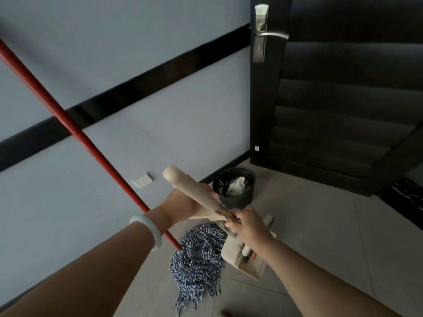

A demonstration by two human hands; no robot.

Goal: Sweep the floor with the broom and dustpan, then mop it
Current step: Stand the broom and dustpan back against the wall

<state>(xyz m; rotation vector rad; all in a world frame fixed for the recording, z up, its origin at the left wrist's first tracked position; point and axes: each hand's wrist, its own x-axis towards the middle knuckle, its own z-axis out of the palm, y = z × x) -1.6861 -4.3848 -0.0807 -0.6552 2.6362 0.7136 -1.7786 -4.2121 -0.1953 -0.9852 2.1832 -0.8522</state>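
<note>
Both your hands were up on the cream handle in the middle of the view, and that handle ran down toward the cream dustpan standing on the tiled floor. Your left hand was wrapped around the upper part of the handle, just below its rounded top, fingers curled over it, a pale bangle on the wrist. Your right hand was closed around the lower part where the handle met a comb-like piece; whether that was the broom's own handle or the dustpan's, you couldn't tell from here. The mop was leaning against the grey wall, its red pole slanting up to the left behind your left forearm, its blue-and-white string head heaped on the floor right beside the dustpan. A black bin with crumpled paper inside sat in the corner just behind your hands, beside the dark louvred door with its silver lever handle. A white wall socket was low on the wall, left of the handle top
</note>
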